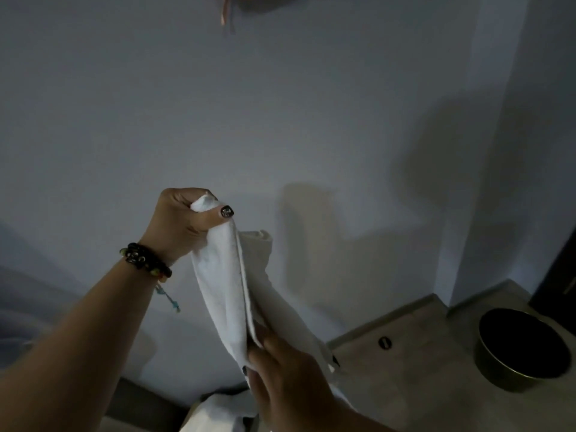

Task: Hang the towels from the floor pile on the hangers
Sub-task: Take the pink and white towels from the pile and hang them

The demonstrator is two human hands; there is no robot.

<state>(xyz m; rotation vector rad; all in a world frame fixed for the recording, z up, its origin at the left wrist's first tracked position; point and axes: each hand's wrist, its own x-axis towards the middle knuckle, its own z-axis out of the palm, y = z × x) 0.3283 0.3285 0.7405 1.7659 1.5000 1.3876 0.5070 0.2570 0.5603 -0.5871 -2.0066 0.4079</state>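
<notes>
room: grey wall (280,104), tiled floor (405,353) | 1 dark bin (523,347) at corner | 1 white towel (230,291) held mid-air | left hand (184,219) pinches top corner | right hand (280,366) grips lower edge | floor pile (218,410) below

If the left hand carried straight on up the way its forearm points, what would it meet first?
Probably the bare wall. The left hand, gripping the white towel, has nothing before it; the pink hanging thing sits higher, depth unclear.
</notes>
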